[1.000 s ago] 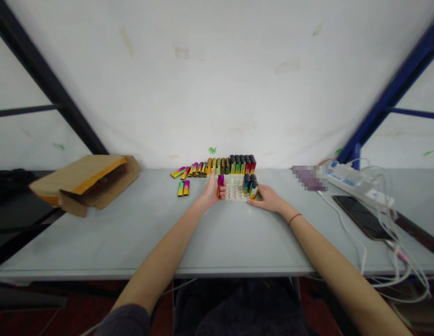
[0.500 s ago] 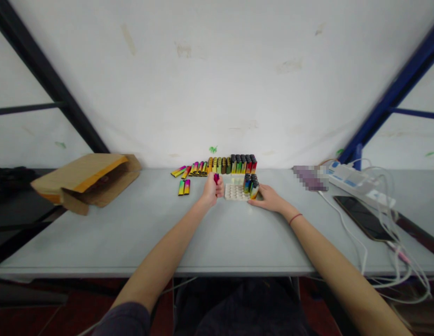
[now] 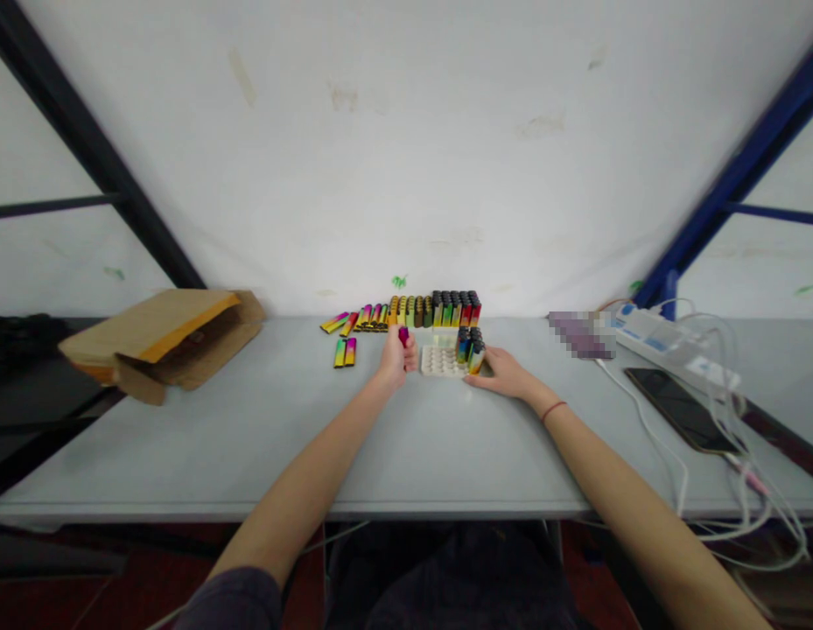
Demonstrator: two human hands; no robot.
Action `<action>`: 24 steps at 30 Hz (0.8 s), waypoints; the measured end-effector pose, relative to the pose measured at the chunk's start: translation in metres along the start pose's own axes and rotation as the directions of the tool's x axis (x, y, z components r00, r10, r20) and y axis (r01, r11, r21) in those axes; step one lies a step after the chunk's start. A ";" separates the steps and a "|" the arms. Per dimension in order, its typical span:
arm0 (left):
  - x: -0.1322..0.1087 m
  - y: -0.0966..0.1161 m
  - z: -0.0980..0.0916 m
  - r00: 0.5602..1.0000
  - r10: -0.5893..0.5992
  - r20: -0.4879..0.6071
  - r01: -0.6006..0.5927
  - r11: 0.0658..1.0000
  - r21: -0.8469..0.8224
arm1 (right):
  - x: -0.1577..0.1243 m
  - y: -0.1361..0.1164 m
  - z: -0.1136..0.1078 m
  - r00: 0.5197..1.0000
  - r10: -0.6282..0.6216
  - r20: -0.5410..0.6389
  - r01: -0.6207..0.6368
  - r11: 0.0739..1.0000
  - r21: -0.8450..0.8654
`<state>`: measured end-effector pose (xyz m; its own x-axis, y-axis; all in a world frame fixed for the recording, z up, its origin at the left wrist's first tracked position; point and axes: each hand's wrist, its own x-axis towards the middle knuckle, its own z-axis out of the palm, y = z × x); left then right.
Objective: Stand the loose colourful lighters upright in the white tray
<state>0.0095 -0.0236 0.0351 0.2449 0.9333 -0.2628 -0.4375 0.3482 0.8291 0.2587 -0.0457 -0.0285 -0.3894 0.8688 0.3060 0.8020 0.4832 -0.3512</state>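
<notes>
My left hand (image 3: pixel 398 357) is closed in a fist around a magenta tube (image 3: pixel 403 335), whose top end sticks up past the thumb. Just right of it lies a white tray (image 3: pixel 438 360) with rows of round holes. Several gradient-coloured tubes with black tops (image 3: pixel 475 354) stand upright at the tray's right end. My right hand (image 3: pixel 501 373) grips that end, thumb at the front corner and fingers beside the tubes. Left of my left hand, two gradient tubes (image 3: pixel 345 353) lie side by side on the table.
Along the wall stand yellow open-ended tubes (image 3: pixel 411 310) and black-topped tubes (image 3: pixel 457 308). More tubes (image 3: pixel 373 316) lie to their left. A brown paper bag (image 3: pixel 163 337) lies at the left. Rightward are a phone (image 3: pixel 678 409), a power strip (image 3: pixel 675 346) and white cables.
Almost nothing differs. My left hand, with the magenta tube in it, has tilted very slightly; my right hand stays at the tray.
</notes>
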 end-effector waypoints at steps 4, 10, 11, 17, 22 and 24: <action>-0.001 0.001 0.000 0.997 0.053 -0.047 -0.054 0.998 -0.020 | 0.000 0.000 0.000 1.000 0.003 -0.007 -0.003 1.000 -0.007; 0.006 -0.007 0.000 0.992 0.119 -0.038 -0.116 0.992 0.057 | -0.001 -0.001 -0.001 1.000 0.007 -0.011 -0.007 1.000 0.015; 0.006 -0.010 0.001 0.986 0.168 -0.022 -0.164 0.980 0.114 | -0.001 -0.001 -0.001 1.000 0.005 -0.015 -0.005 1.000 0.018; -0.003 -0.024 0.010 0.806 0.509 0.302 -0.591 0.669 0.450 | -0.001 -0.001 0.000 1.000 0.005 -0.016 -0.004 0.999 0.039; -0.008 -0.035 0.012 0.763 0.438 0.475 -0.644 0.582 0.497 | 0.000 -0.003 0.000 1.000 0.002 -0.020 -0.002 1.000 0.020; -0.005 -0.040 0.010 0.774 0.419 0.474 -0.627 0.611 0.484 | 0.000 -0.003 0.000 1.000 0.011 -0.028 -0.011 1.000 0.014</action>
<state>0.0343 -0.0434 0.0086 0.4169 0.8268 0.3776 -0.0017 -0.4148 0.9099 0.2563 -0.0474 -0.0270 -0.3676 0.8706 0.3271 0.7995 0.4755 -0.3671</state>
